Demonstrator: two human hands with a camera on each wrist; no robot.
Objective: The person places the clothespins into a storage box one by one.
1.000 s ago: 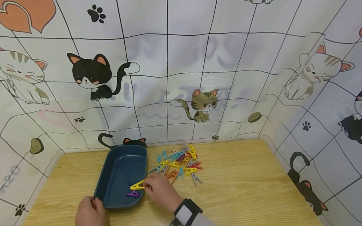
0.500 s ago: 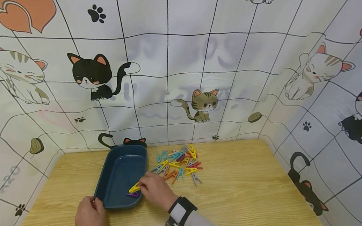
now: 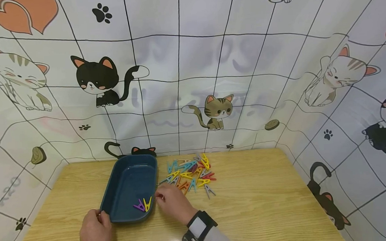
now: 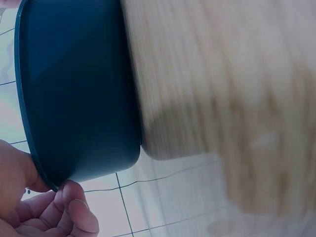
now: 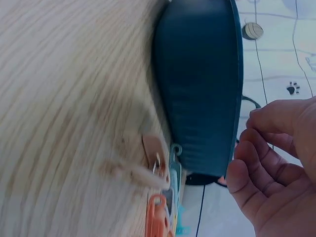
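A dark blue tray (image 3: 130, 184) stands on the left of the table, with a purple clothespin (image 3: 140, 205) and a yellow clothespin (image 3: 147, 204) side by side in its near right corner. My left hand (image 3: 96, 233) grips the tray's near left corner; in the left wrist view, the thumb and fingers (image 4: 74, 207) pinch the rim. My right hand (image 3: 173, 202) hovers just beside the tray's right wall with nothing in it, its fingers (image 5: 254, 153) loosely bent in the right wrist view. Close to it lies a loose pile of colourful clothespins (image 3: 191, 174).
The wooden table (image 3: 252, 198) runs up to a white cloth (image 3: 162, 63) with grid lines and cartoon cats, which hangs at the back and both sides. In the right wrist view, an orange clothespin (image 5: 157, 217) lies close to the tray's outer wall.
My right hand has let go of the yellow clothespin, which now lies in the tray beside the purple one. The hand has drawn back right, past the rim. The left hand keeps its place.
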